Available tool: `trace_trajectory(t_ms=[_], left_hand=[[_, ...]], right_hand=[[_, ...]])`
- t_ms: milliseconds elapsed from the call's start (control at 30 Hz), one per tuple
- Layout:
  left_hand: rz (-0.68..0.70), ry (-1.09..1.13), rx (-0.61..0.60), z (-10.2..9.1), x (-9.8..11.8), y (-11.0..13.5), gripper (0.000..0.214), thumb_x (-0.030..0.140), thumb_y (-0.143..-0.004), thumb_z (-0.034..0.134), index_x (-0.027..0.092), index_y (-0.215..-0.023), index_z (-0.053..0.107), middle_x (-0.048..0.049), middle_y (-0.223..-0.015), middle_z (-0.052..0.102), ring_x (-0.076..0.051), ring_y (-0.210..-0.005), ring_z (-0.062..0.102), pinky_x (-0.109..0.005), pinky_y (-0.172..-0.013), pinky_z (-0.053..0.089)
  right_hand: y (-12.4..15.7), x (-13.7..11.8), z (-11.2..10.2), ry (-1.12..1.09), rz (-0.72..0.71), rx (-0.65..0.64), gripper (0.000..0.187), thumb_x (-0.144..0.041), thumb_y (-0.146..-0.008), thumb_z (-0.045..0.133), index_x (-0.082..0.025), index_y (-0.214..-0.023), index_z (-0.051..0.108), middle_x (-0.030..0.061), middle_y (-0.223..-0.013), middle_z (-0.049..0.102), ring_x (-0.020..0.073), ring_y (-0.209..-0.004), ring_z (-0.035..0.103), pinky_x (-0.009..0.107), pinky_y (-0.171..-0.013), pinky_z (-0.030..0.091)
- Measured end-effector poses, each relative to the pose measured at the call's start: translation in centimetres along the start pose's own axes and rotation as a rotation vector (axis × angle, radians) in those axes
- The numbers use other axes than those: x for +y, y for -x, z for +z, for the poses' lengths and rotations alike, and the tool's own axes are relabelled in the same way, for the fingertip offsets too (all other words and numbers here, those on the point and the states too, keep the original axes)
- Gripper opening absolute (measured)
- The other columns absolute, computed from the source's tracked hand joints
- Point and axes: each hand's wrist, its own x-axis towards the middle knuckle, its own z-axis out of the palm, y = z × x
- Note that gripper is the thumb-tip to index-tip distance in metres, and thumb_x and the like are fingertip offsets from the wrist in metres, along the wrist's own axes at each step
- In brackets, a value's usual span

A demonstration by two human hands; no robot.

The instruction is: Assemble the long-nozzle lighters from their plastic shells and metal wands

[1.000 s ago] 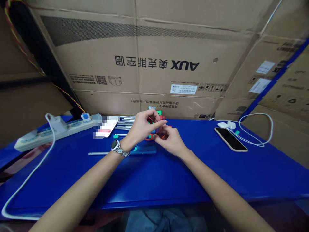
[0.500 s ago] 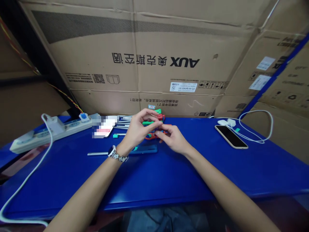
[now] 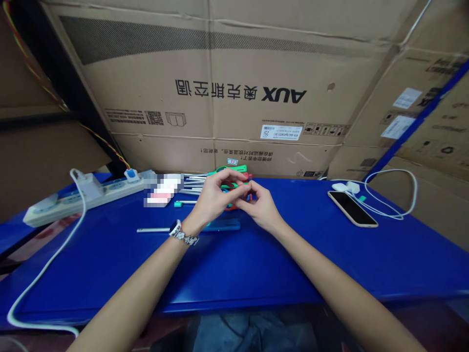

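My left hand (image 3: 215, 198), with a watch (image 3: 176, 228) on its wrist, has thumb and index pinched together. My right hand (image 3: 263, 209) meets it fingertip to fingertip, also pinched. Whatever lies between the fingertips is too small and hidden to make out. Behind and under the hands lie several long-necked lighters with metal stems (image 3: 193, 185); a green handle (image 3: 240, 168) and a red handle (image 3: 249, 176) show past the fingers. Nearer to me, a blue lighter (image 3: 229, 225) lies flat, its stem pointing left and partly covered by my left wrist.
A phone (image 3: 352, 209) and a white cable (image 3: 397, 213) lie on the right of the blue table (image 3: 278, 274). On the left is a power strip (image 3: 62, 203) with a white cord, beside a pixelated flat item (image 3: 163, 190). A large cardboard box (image 3: 234, 117) stands behind.
The view has shifted slightly, moving the scene a little to the right. My fingertips have drawn closer together, and less orange and blue shows beneath them.
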Motion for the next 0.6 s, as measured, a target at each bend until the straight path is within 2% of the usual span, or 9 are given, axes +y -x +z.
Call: trace_trajectory(t_ms=[100,133,200,300,400,500,600], left_hand=[[0.005,-0.005,-0.079,-0.7,0.1,0.0,0.016,0.028,-0.085,0.069,0.016,-0.095,0.071,-0.0076,-0.096,0.074,-0.019,-0.09,0.069,-0.03,-0.081,0.054],[0.005,0.0,-0.109,-0.9,0.1,-0.1,0.017,0.029,-0.086,0.067,0.016,-0.097,0.071,-0.0086,-0.1,0.074,-0.02,-0.093,0.069,-0.031,-0.081,0.055],[0.001,0.02,-0.171,-1.1,0.1,-0.1,0.022,0.031,-0.09,0.062,0.017,-0.103,0.071,-0.0103,-0.107,0.073,-0.021,-0.097,0.069,-0.031,-0.079,0.055],[0.027,-0.002,-0.173,-1.0,-0.2,-0.2,0.023,0.032,-0.091,0.061,0.017,-0.105,0.07,-0.0106,-0.112,0.072,-0.021,-0.102,0.067,-0.031,-0.081,0.054],[0.056,-0.066,-0.023,-0.4,-0.8,-0.1,0.019,0.033,-0.082,0.072,0.017,-0.091,0.069,-0.0072,-0.1,0.071,-0.018,-0.093,0.066,-0.029,-0.08,0.052],[0.015,-0.072,0.075,0.3,-1.1,0.0,0.023,0.034,-0.077,0.077,0.016,-0.078,0.064,-0.0029,-0.082,0.067,-0.014,-0.076,0.062,-0.027,-0.07,0.05],[0.013,-0.022,0.042,0.3,-0.8,0.0,0.021,0.033,-0.081,0.073,0.016,-0.074,0.063,-0.0032,-0.079,0.067,-0.016,-0.076,0.063,-0.029,-0.071,0.05]], right_hand=[[-0.1,-0.2,-1.0,-0.092,0.053,-0.182,0.041,-0.046,-0.075,0.072,-0.02,-0.105,0.063,0.0035,-0.096,0.067,0.0133,-0.069,0.054,0.024,-0.057,0.044],[-0.2,-0.3,-1.4,-0.101,0.081,-0.237,0.041,-0.047,-0.078,0.07,-0.02,-0.108,0.064,0.0043,-0.098,0.068,0.0127,-0.066,0.053,0.024,-0.054,0.043],[-0.3,-0.4,-1.9,-0.078,0.109,-0.286,0.036,-0.048,-0.082,0.065,-0.018,-0.103,0.068,0.0041,-0.092,0.069,0.0115,-0.06,0.05,0.024,-0.051,0.041],[-0.4,-0.4,-2.0,-0.022,0.053,-0.226,0.029,-0.045,-0.081,0.067,-0.016,-0.086,0.069,0.0021,-0.08,0.067,0.0126,-0.064,0.052,0.026,-0.06,0.042],[-0.3,-0.1,-1.1,0.011,0.006,-0.103,0.028,-0.043,-0.075,0.073,-0.017,-0.075,0.063,-0.0011,-0.07,0.062,0.0128,-0.065,0.05,0.026,-0.063,0.041],[-0.1,0.2,-0.1,0.051,-0.012,-0.007,0.03,-0.042,-0.073,0.075,-0.017,-0.071,0.058,-0.0034,-0.066,0.056,0.0118,-0.063,0.046,0.025,-0.06,0.038],[0.0,-0.1,0.1,0.06,-0.036,0.007,0.028,-0.041,-0.076,0.072,-0.017,-0.076,0.058,-0.0033,-0.069,0.057,0.0115,-0.063,0.046,0.025,-0.06,0.039]])
